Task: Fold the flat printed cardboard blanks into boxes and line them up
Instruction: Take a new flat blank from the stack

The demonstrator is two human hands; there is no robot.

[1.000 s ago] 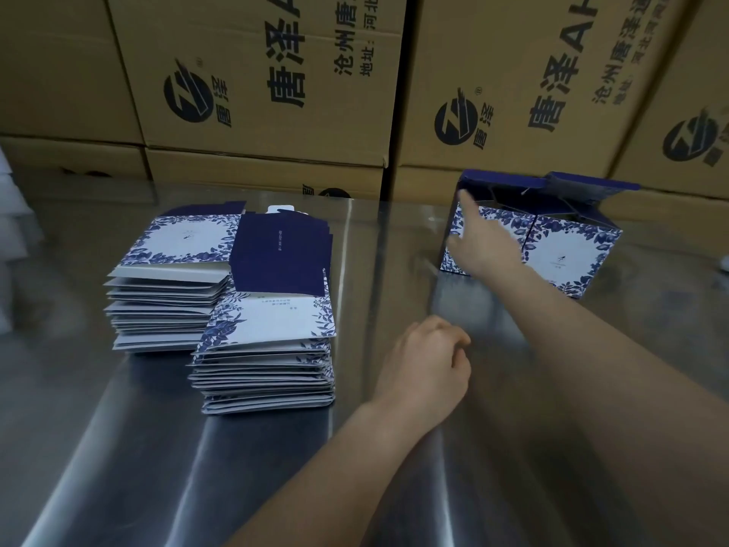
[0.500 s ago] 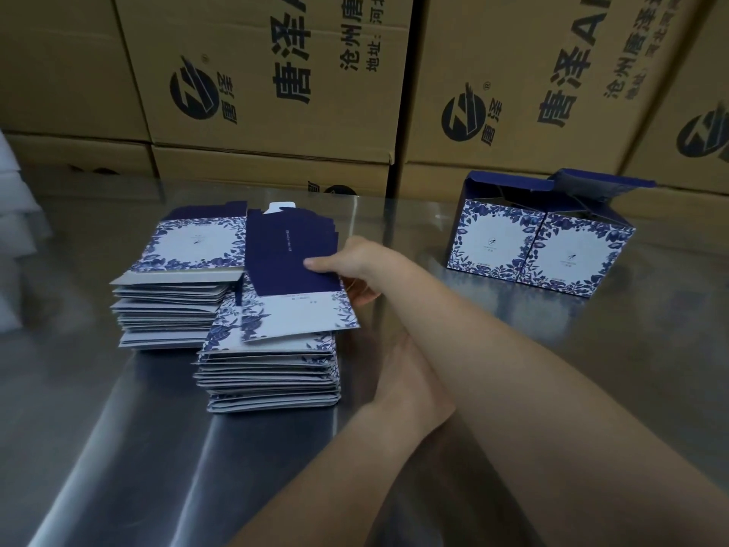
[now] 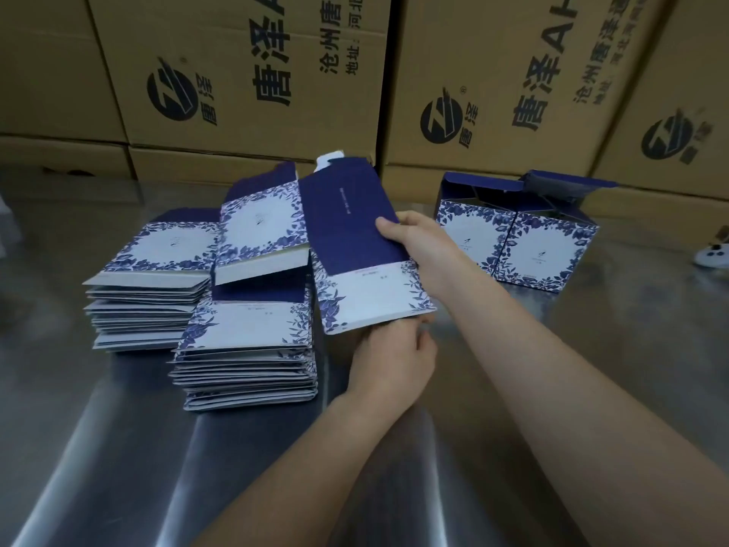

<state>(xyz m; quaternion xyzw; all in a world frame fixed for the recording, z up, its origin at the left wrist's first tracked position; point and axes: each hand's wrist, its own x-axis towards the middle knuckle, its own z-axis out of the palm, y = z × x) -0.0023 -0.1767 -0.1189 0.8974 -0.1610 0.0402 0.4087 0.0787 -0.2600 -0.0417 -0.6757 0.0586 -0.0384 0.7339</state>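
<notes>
A flat blue-and-white floral blank (image 3: 355, 246) is lifted off the nearer stack (image 3: 248, 349) and hangs tilted above the steel table (image 3: 118, 448). My right hand (image 3: 418, 246) pinches its right edge, thumb on the dark blue panel. My left hand (image 3: 394, 357) holds its lower edge from beneath, fingers curled under the card. A second stack of blanks (image 3: 154, 286) lies further left. Two folded boxes (image 3: 516, 242) stand side by side at the right, their top flaps open.
Large brown shipping cartons (image 3: 252, 73) form a wall along the table's far edge. A small white object (image 3: 714, 262) lies at the far right edge. Something white shows at the far left border.
My right hand left the folded boxes, reached to the nearer stack and lifted the top blank toward the middle. My left hand rose from the table to take its lower edge.
</notes>
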